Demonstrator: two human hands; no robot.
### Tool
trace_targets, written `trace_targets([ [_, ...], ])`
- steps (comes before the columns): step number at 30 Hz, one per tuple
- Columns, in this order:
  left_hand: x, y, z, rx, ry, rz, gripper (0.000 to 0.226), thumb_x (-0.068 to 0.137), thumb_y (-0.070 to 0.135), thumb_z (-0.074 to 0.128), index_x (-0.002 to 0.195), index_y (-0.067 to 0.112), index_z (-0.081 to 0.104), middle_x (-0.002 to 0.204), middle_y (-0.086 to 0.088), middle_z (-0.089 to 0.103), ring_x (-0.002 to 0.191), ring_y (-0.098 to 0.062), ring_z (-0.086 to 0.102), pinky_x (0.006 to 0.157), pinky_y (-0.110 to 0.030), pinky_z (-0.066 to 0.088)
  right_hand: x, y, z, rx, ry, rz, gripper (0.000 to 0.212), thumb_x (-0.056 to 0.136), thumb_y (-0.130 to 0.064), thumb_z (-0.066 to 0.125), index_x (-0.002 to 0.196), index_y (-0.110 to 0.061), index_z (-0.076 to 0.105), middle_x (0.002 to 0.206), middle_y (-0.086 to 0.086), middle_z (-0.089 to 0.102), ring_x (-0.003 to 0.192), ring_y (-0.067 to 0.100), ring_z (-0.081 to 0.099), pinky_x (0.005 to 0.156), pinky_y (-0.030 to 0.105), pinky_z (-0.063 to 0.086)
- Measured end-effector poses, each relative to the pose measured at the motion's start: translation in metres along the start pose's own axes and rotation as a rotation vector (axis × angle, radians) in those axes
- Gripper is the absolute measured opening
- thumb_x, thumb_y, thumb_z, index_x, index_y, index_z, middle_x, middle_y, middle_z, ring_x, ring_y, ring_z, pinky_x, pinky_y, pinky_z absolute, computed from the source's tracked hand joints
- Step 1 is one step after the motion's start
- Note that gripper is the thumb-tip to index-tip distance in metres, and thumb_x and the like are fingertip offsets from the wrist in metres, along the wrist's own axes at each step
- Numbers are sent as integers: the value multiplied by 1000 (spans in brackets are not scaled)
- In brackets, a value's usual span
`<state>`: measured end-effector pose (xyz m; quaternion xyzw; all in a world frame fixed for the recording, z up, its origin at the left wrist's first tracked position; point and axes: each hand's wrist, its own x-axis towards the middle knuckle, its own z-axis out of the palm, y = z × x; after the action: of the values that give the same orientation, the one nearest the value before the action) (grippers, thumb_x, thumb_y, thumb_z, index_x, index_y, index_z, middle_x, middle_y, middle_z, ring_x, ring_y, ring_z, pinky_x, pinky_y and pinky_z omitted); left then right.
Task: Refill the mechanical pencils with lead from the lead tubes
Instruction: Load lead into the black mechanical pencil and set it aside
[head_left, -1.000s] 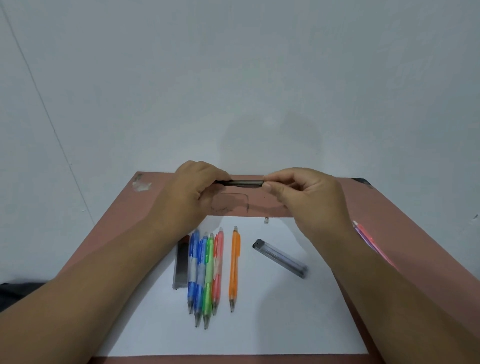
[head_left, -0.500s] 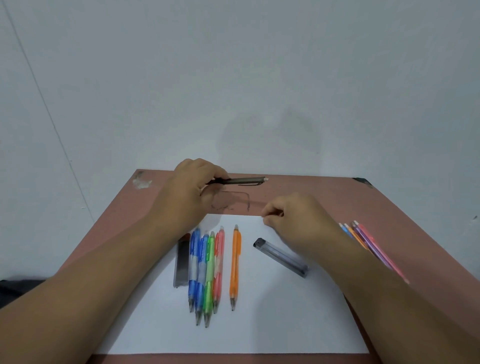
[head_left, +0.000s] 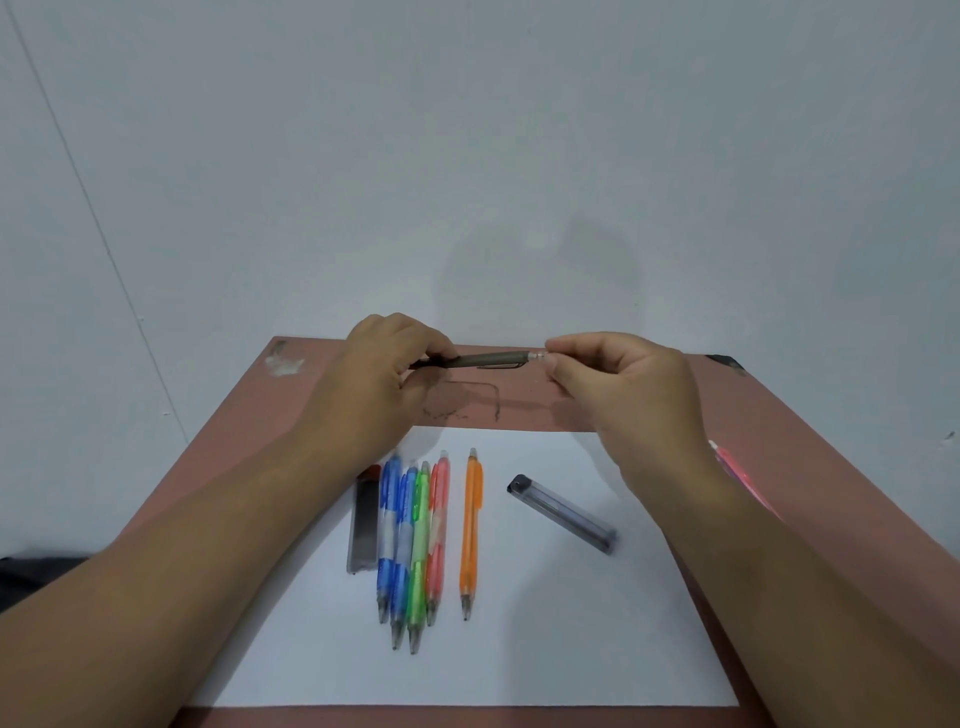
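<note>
Returning from the worktop (head_left: 332, 452), your right hand (head_left: 628, 384) pinches the cap on the grey pencil (head_left: 488, 359) your left hand (head_left: 374, 374) grips; recapping seems underway.

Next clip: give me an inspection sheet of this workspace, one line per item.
Surface: reddish table with white paper sheet on it.
Job's things: grey pencil held above the table; six coloured pencils and two lead tubes on the sheet.
Clutter: more pencils at the right edge, partly hidden.
Grippers: left hand grips the grey pencil; right hand pinches its cap end.
Cables: nothing seen.
Surroundings: plain pale wall.
</note>
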<state>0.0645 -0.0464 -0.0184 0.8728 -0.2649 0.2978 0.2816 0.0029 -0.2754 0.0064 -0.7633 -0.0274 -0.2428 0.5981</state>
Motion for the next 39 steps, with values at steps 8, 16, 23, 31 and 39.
trace_targets([
  [8,-1,3,-1,-6,4,7,20,93,11,70,107,25,72,97,17,56,96,-5,47,80,-13,36,-1,1,3,-12,-39,-19,20,85,-23,83,88,-42,79,83,-14,78,78,5,74,71,15,57],
  [16,-2,9,-4,-17,15,74,22,90,8,73,110,19,74,101,7,66,99,-14,53,84,-23,41,1,1,1,108,-34,80,9,86,-20,82,86,-30,82,81,-2,79,73,11,74,75,27,61],
  [23,-5,22,-5,-70,55,145,23,87,8,75,109,15,76,95,13,60,89,-10,53,80,-19,42,3,0,1,194,4,144,23,86,-43,80,71,-25,76,76,3,75,66,14,67,68,29,56],
  [31,-7,38,1,-235,8,138,35,87,23,77,118,36,67,91,19,66,81,-5,62,69,-18,53,-2,3,12,490,-186,240,31,77,-48,75,88,-19,80,99,9,77,97,22,74,77,28,59],
  [39,-9,29,1,-603,-120,-164,39,92,65,41,106,44,71,95,21,72,94,-2,66,77,-23,50,14,-1,0,1090,-6,374,29,107,-36,47,91,-13,52,72,9,58,67,26,66,77,51,62],
])
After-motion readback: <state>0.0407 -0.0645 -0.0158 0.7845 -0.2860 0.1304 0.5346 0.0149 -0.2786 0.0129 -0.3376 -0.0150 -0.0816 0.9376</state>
